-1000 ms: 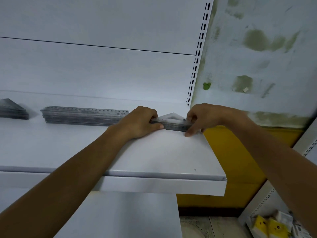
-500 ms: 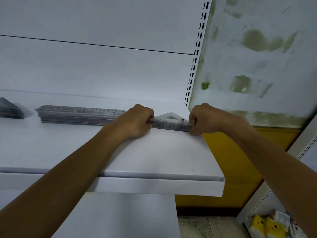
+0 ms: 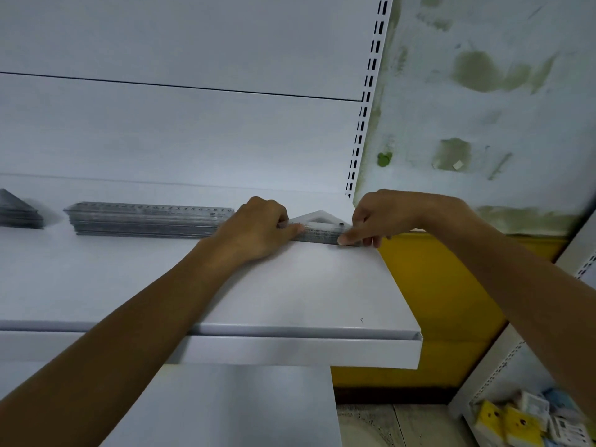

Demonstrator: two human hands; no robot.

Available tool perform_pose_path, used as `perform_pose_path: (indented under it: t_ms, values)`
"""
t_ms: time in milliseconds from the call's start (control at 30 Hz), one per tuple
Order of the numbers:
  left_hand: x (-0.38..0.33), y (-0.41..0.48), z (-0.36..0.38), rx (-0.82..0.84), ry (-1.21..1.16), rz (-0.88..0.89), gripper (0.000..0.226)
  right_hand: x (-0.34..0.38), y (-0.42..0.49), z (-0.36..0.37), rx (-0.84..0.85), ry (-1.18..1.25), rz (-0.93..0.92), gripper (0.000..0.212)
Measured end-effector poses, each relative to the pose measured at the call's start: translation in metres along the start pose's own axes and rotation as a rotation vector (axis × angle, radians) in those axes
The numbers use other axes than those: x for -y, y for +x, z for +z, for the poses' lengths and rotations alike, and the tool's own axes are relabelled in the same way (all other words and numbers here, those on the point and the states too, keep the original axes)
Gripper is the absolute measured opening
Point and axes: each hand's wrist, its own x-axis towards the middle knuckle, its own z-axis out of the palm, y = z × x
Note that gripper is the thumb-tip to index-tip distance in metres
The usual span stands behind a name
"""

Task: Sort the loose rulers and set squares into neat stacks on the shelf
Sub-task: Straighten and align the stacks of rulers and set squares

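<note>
- Stack of set squares point(image 3: 322, 228) lies flat at the right rear corner of the shelf point(image 3: 306, 285), the same spot as half a second ago.
- Left grip point(image 3: 258, 227) is closed over the stack's left end, fingers curled on top. Its thumb point(image 3: 295, 228) now sticks out along the front edge; before, it was tucked in.
- Right grip point(image 3: 383, 214) holds the stack's right end. Its index finger point(image 3: 343, 240) is now stretched out, tip on the front edge; before, the hand was a tight fist there. The other fingers are curled at the right corner.
- Both forearms reach up from below, as before.
- Stack of rulers point(image 3: 151, 219) sits just left of the set squares and has not moved. The left grip hides its right end.
- A second pile of set squares point(image 3: 17, 211) is at the far left of the shelf, well apart and blurred.
- A slotted upright point(image 3: 364, 108) stands behind the right corner, with a stained wall point(image 3: 483, 91) beyond it and a yellow panel point(image 3: 435, 301) lower down.
- Yellow packets point(image 3: 516, 424) lie at the bottom right.
</note>
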Motion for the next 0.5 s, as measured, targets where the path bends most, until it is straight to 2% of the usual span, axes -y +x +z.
perform_pose_path:
  t_ms: [267, 500]
  values:
    - [-0.0019, 0.0002, -0.0016, 0.029, -0.011, 0.007, 0.030, -0.0077, 0.0077, 0.0039, -0.044, 0.031, -0.050, 0.029]
    - [-0.0017, -0.0006, -0.0013, 0.053, 0.024, 0.035, 0.026, -0.0001, 0.0108, 0.0044, -0.087, -0.046, 0.034, 0.049]
